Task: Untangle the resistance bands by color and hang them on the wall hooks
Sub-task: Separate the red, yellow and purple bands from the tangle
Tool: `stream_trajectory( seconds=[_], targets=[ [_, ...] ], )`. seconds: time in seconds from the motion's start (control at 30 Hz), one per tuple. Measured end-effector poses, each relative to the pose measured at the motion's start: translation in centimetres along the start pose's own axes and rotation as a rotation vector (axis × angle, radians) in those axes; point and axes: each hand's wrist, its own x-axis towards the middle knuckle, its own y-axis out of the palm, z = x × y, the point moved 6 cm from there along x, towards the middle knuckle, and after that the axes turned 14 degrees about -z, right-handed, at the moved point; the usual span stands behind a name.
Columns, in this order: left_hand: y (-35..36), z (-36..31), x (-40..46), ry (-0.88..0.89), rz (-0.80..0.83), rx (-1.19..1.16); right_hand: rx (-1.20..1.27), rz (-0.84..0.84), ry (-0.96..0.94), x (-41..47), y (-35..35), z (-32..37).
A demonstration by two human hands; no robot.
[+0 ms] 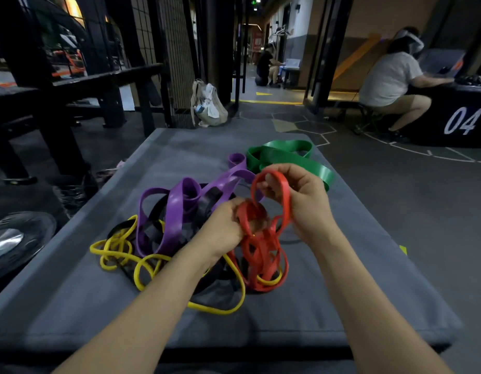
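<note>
Head view: a person works both bare hands over a heap of resistance bands on a grey padded mat (328, 306).
Step in hand: freeing the red band (263, 255) from the heap; by my reading the sorting is early and nothing is hung yet.
Left hand (225, 222): fingers curled round a lower loop of the red band, close to where it meets the black band (207, 206).
Right hand (301, 201): fingers pinch and lift the top loop of the red band, held up above the mat.
Red band's place: front right of the heap, its lower coils resting on the mat with a yellow band (142, 268) threaded through them.
Others: the purple band (177, 209) is wound with the black and yellow at mid-left; the green band (293, 157) lies apart at the far right, seemingly already loose.
Next move: probably draw the red loops up and away to the right while the left hand holds the yellow strand down, so that the two part without tightening.
Edges: the mat's right and near edges lie close to the heap; loops could slip off onto the floor.
Open room: bare mat in front and to the right; dark floor beyond.
Hooks: no wall hooks visible, so I cannot tell where the bands go.
Surroundings: a black metal frame (58, 103) stands to the left, a beige bag (207, 106) beyond the mat, and a seated person (390, 82) far right.
</note>
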Motion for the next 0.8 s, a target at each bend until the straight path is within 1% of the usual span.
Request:
stream_trajectory(
  seconds=[0.07, 0.1, 0.17, 0.2, 0.23, 0.27, 0.3, 0.37, 0.4, 0.43, 0.5, 0.57, 0.7, 0.77, 0.8],
  targets=[
    [-1.0, -0.1, 0.6, -0.018, -0.081, -0.048, -0.161, -0.004, 0.034, 0.1, -1.0, -0.9],
    [-1.5, -0.3, 0.9, -0.039, -0.12, -0.097, -0.297, 0.044, 0.075, -0.2, -1.5, -1.7],
    [-2.3, -0.6, 1.2, -0.105, -0.182, -0.262, -0.556, 0.258, 0.171, -1.4, -1.6, -3.7],
    [-2.7, -0.6, 1.4, -0.148, -0.208, -0.344, -0.673, 0.372, 0.177, -2.1, -1.5, -4.7],
    [-3.0, -0.6, 1.5, -0.196, -0.231, -0.409, -0.794, 0.455, 0.132, -2.5, -1.5, -5.4],
    [-3.3, -0.5, 1.5, -0.236, -0.247, -0.466, -0.913, 0.497, 0.053, -2.7, -1.3, -5.8],
    [-3.5, -0.5, 1.5, -0.256, -0.261, -0.505, -1.011, 0.494, -0.024, -2.4, -1.4, -6.1],
    [-3.9, -0.7, 1.6, -0.246, -0.28, -0.521, -1.116, 0.405, -0.099, -1.6, -1.9, -5.7],
    [-4.1, -0.7, 1.7, -0.231, -0.291, -0.502, -1.114, 0.341, -0.106, -1.2, -2.2, -5.2],
    [-4.2, -0.6, 1.6, -0.213, -0.3, -0.463, -1.05, 0.269, -0.093, -0.9, -2.4, -4.6],
    [-4.1, 0.0, 1.6, -0.184, -0.298, -0.353, -0.738, 0.137, -0.016, -0.5, -2.4, -3.1],
    [-3.1, 0.5, 1.3, -0.168, -0.209, -0.287, -0.454, 0.05, 0.031, -0.5, -1.8, -1.5],
    [-0.2, 0.4, 0.3, -0.094, 0.054, -0.185, -0.201, -0.079, 0.015, 0.2, -1.0, -0.3],
    [0.6, 0.2, 0.0, -0.058, 0.092, -0.12, -0.083, -0.118, 0.031, 0.5, -1.0, 0.0],
    [0.6, 0.2, 0.0, -0.035, 0.065, -0.085, -0.043, -0.132, 0.044, 0.6, -1.1, 0.0]
  ],
)
